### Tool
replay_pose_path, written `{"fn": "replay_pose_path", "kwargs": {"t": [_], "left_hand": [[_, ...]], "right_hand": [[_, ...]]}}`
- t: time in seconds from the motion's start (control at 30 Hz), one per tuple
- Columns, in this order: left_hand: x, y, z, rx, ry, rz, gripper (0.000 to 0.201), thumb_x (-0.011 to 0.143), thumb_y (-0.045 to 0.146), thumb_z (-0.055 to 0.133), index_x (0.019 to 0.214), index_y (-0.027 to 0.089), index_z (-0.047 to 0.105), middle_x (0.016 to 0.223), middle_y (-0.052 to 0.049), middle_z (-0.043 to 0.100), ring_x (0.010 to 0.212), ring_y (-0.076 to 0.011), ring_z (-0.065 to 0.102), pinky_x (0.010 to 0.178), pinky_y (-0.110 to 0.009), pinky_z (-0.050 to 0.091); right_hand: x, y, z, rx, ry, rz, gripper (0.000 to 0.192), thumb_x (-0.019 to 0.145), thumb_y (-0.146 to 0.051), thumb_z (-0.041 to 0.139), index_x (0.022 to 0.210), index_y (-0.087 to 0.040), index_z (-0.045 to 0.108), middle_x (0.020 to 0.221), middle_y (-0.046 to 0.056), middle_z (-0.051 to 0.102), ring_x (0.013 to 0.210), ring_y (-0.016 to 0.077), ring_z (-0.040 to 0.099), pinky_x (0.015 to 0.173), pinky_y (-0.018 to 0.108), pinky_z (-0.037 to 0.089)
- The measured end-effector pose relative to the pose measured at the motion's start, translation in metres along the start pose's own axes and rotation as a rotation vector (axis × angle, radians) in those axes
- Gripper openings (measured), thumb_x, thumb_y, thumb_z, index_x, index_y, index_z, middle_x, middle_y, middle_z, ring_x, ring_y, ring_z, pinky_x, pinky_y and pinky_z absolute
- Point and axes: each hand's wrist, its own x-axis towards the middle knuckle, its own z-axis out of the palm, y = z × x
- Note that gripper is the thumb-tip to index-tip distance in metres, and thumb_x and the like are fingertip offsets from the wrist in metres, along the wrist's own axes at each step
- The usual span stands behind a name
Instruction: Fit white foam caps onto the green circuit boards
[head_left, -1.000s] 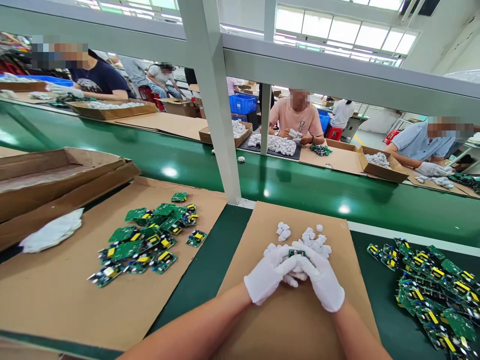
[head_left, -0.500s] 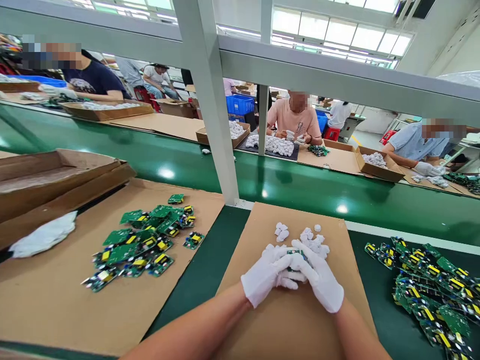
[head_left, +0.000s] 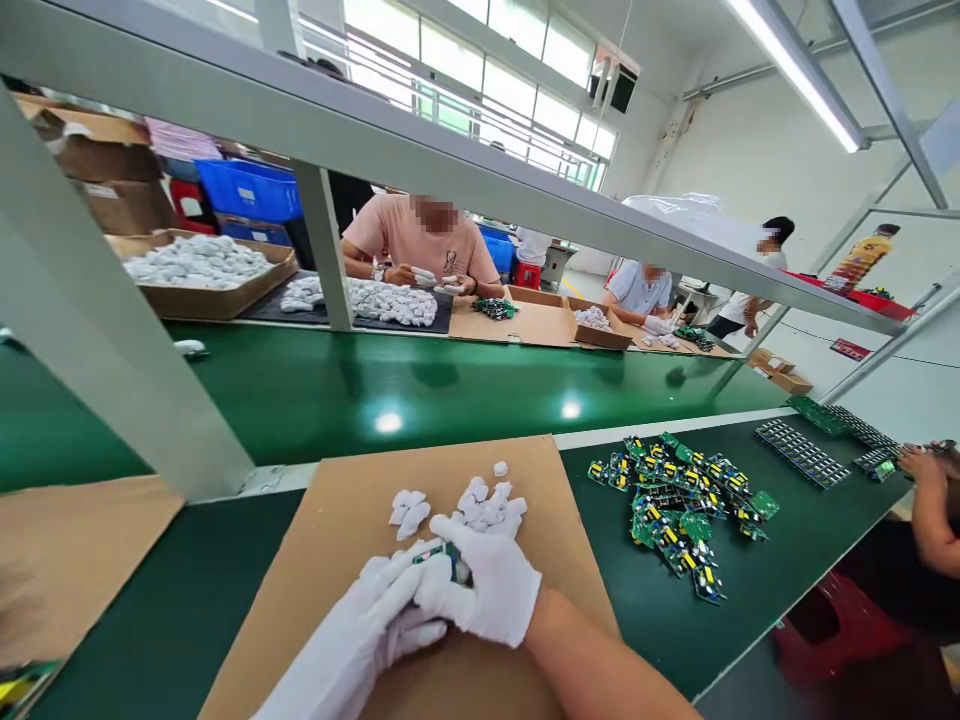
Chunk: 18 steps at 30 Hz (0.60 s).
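Both my hands wear white gloves and meet over a brown cardboard sheet [head_left: 345, 520]. My right hand [head_left: 491, 590] is closed around a small green circuit board [head_left: 442, 553] with a white part against it. My left hand [head_left: 367, 625] presses against the same piece from the left, fingers curled. Just beyond my hands lies a small heap of white plastic parts [head_left: 480, 503]. A pile of green circuit boards with yellow components [head_left: 679, 500] lies to the right on the green table.
A green conveyor belt [head_left: 420, 385] runs across behind a grey frame post [head_left: 97, 340]. Several people work on its far side with boxes of white parts [head_left: 199, 265]. A person's hand [head_left: 919, 465] and trays of boards [head_left: 802, 452] are at the far right.
The view has swung to the right and lifted; the left pile of boards has left the frame. My hands stay together on the board and part, now lower left in view.
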Motion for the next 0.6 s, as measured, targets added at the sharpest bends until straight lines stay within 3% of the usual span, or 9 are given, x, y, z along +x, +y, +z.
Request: {"fn": "replay_pose_path", "kwargs": {"t": [0.2,0.33,0.43,0.53,0.6], "left_hand": [[-0.005,0.003,0.006,-0.002,-0.005,0.024,0.049,0.067,0.034,0.071,0.112,0.018,0.059,0.102,-0.008,0.065,0.094,-0.0268,0.063,0.077,-0.037,0.055],[-0.012,0.011,0.010,0.072,-0.026,0.000,0.055,0.073,0.041,0.064,0.123,0.020,0.052,0.113,-0.010,0.061,0.098,-0.0271,0.061,0.079,-0.037,0.054],[-0.015,0.017,0.015,0.145,-0.072,0.054,0.053,0.079,0.045,0.057,0.125,0.020,0.050,0.115,-0.010,0.060,0.098,-0.0261,0.060,0.079,-0.037,0.053],[-0.016,0.018,0.021,0.297,0.000,0.140,0.050,0.076,0.044,0.061,0.119,0.020,0.055,0.111,-0.010,0.060,0.090,-0.0231,0.061,0.073,-0.032,0.053],[-0.015,0.018,0.023,0.341,0.041,0.170,0.049,0.074,0.044,0.062,0.116,0.019,0.056,0.107,-0.010,0.061,0.083,-0.0212,0.061,0.065,-0.029,0.053]], "right_hand": [[0.000,-0.002,0.005,0.040,0.092,0.054,0.048,0.074,-0.038,0.059,0.121,-0.026,0.055,0.088,0.003,0.070,0.081,0.0227,0.064,0.080,0.034,0.048],[0.004,0.001,0.002,0.365,0.028,0.046,0.056,0.073,-0.048,0.062,0.123,-0.024,0.052,0.096,0.002,0.066,0.084,0.0203,0.062,0.078,0.031,0.050],[0.006,-0.004,-0.003,0.536,-0.009,0.051,0.041,0.083,-0.050,0.049,0.113,-0.024,0.059,0.094,0.001,0.066,0.084,0.0178,0.061,0.075,0.027,0.050],[0.007,-0.010,-0.005,0.602,-0.068,0.050,0.036,0.088,-0.048,0.043,0.107,-0.024,0.063,0.095,0.000,0.066,0.082,0.0166,0.062,0.069,0.025,0.052],[0.006,-0.010,-0.005,0.582,-0.022,0.082,0.037,0.087,-0.048,0.045,0.109,-0.023,0.062,0.099,0.002,0.067,0.084,0.0179,0.062,0.070,0.026,0.053]]}}
